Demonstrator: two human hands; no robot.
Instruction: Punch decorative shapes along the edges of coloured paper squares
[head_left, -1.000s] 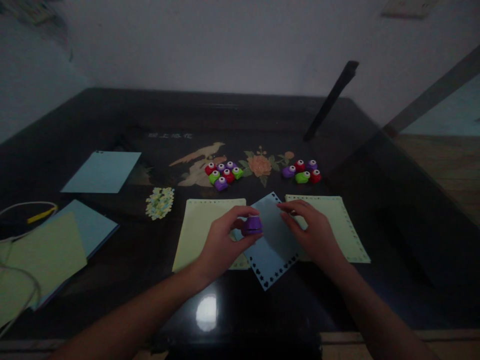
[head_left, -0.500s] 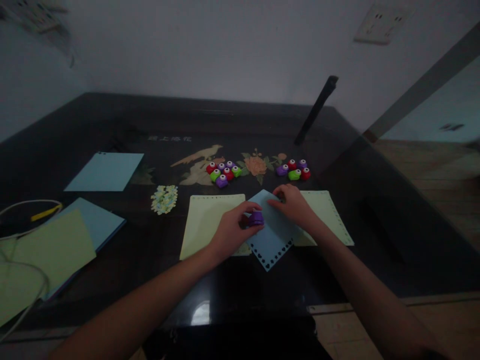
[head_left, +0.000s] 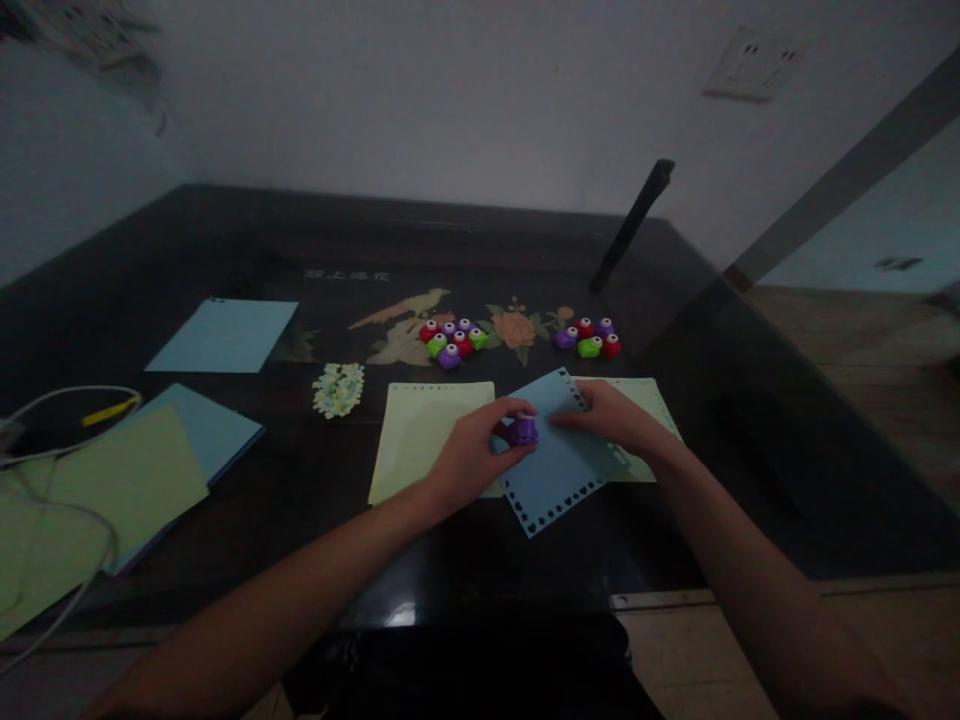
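With left hand (head_left: 471, 448) grips purple craft punch (head_left: 523, 431) at left side of blue hole-bordered sheet (head_left: 556, 465), with right hand (head_left: 611, 415) pinches its right edge, having just turned it clockwise, leaving plain-looking upper-left edge near punch.

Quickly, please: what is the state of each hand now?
Left hand: closed, holding a purple punch.
Right hand: closed, holding the blue sheet near its edge.

Purple punch (head_left: 524, 431), centre: partly covered by left fingers (head_left: 514, 407) | pale green sheets (head_left: 649, 396), right of centre: partly hidden beneath blue sheet (head_left: 561, 455) | lettering (head_left: 347, 275), upper left of centre: blurred, illegible | cut-outs (head_left: 339, 390), left of centre: individual shapes too small to tell | yellow-green sheet (head_left: 127, 485), lower left: cropped by left edge
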